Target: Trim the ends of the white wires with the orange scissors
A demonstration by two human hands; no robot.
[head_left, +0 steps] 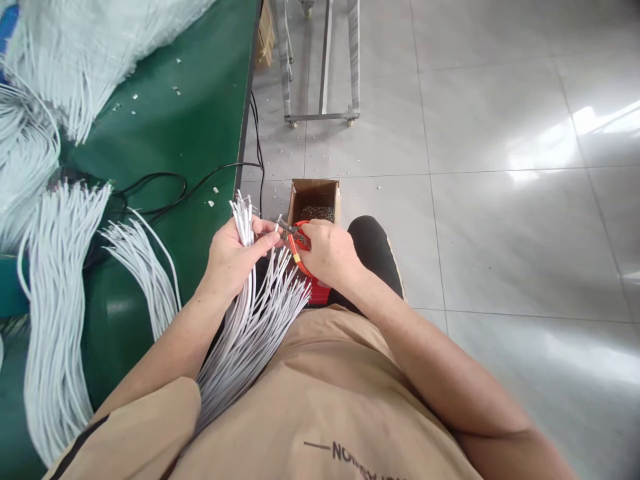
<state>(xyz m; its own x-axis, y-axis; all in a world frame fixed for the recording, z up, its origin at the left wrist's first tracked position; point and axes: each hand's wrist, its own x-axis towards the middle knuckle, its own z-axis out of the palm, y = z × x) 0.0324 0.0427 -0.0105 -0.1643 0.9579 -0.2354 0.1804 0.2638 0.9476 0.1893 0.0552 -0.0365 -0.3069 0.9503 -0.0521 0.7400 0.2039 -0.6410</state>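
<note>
Wires bunch in the clenched left hand before the cardboard box; the right hand squeezes red cutters at one tip. Trimming seems underway; next, another end must be presented.

A green surface fills the left, strewn with small white scraps. Heaps of white cables lie across it and hang over its near edge, with black cords looping between them. Beyond its corner, a metal frame stands on castors on the grey tiled floor.
</note>
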